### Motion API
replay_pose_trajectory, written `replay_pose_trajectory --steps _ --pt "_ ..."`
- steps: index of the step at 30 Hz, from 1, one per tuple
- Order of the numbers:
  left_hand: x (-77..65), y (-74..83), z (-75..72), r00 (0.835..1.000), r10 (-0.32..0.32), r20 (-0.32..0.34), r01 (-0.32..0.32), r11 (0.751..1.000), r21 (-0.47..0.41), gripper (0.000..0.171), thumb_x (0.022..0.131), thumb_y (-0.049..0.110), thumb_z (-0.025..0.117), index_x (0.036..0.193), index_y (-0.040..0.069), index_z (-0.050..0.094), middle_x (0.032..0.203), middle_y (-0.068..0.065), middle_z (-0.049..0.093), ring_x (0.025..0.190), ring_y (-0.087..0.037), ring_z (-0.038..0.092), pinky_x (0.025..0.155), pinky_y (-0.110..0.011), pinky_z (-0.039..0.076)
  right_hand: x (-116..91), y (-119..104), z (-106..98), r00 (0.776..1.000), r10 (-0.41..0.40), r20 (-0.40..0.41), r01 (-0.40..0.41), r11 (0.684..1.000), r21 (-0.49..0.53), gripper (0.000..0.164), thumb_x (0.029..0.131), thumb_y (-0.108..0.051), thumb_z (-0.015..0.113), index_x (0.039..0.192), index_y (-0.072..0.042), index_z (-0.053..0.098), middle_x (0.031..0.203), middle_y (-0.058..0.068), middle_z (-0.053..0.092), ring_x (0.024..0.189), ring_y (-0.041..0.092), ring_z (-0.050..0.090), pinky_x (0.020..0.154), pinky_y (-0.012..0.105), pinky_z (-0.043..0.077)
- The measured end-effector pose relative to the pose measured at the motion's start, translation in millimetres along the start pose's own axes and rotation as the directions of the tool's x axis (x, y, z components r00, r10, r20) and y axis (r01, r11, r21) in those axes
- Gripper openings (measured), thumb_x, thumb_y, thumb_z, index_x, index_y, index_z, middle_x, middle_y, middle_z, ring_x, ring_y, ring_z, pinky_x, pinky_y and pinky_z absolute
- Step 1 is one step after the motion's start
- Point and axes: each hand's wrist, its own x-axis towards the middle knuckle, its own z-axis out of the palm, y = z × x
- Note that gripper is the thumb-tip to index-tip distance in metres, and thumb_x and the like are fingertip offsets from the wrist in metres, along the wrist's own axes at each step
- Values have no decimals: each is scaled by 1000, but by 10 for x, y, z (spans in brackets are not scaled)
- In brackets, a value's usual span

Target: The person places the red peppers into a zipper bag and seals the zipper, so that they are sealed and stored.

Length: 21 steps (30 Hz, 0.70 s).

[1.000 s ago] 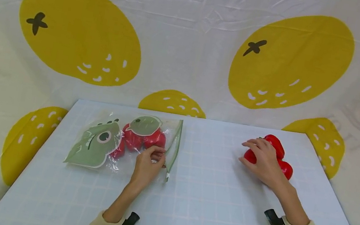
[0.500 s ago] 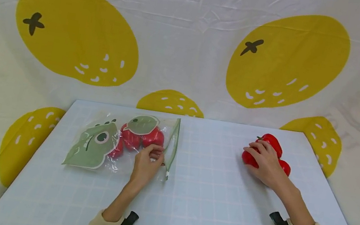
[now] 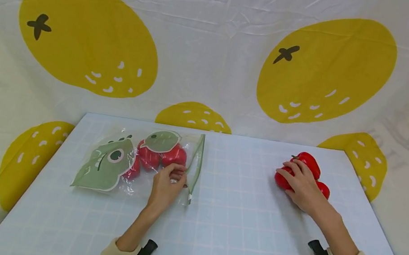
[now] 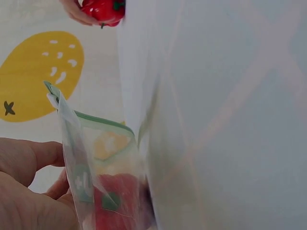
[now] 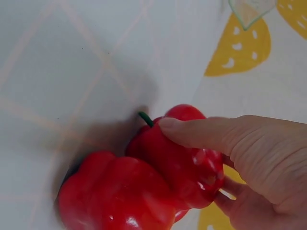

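Observation:
A clear zip bag [image 3: 107, 174] with green dinosaur prints lies at the left of the table, with several red bell peppers [image 3: 149, 159] inside. My left hand [image 3: 165, 189] pinches the bag's upper layer close to its green-edged mouth [image 3: 196, 171]; in the left wrist view the mouth gapes. Over at the right, my right hand [image 3: 303, 189] holds a red bell pepper [image 5: 182, 158], thumb on one side near the green stem [image 5: 146, 119] and fingers on the other. Two more red peppers touch or sit close to it, one behind [image 3: 310, 163] and one at the right [image 3: 323, 189].
The white gridded table [image 3: 228, 223] spans the space between the bag and the loose peppers. A pale curtain with yellow fruit prints [image 3: 198, 116] hangs right behind the table's back edge. Black wrist mounts [image 3: 146, 250] stick out beside both sleeves.
My right thumb and fingers have come down from above the left loose pepper to hold it. The left hand keeps its pinch on the bag; the head view has shifted slightly.

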Motion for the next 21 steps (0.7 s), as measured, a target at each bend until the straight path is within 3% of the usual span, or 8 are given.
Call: replay_pose_trajectory --steps 13,21 --pt "-5 -11 2 1000 5 -3 -5 1000 -23 17 93 1 71 110 -1 72 98 -13 70 81 -23 69 66 -22 60 6 -4 -18 999 3 40 -1 999 -46 81 63 2 94 136 -4 59 139 26 50 135 48 34 90 70 52" --pt "2 -28 7 999 39 -29 -39 999 1 15 91 1 72 107 0 73 96 -11 72 81 -22 70 65 -17 57 25 15 -11 1000 -12 10 12 997 -82 73 70 -8 94 134 -4 60 132 26 54 127 50 41 92 72 49"
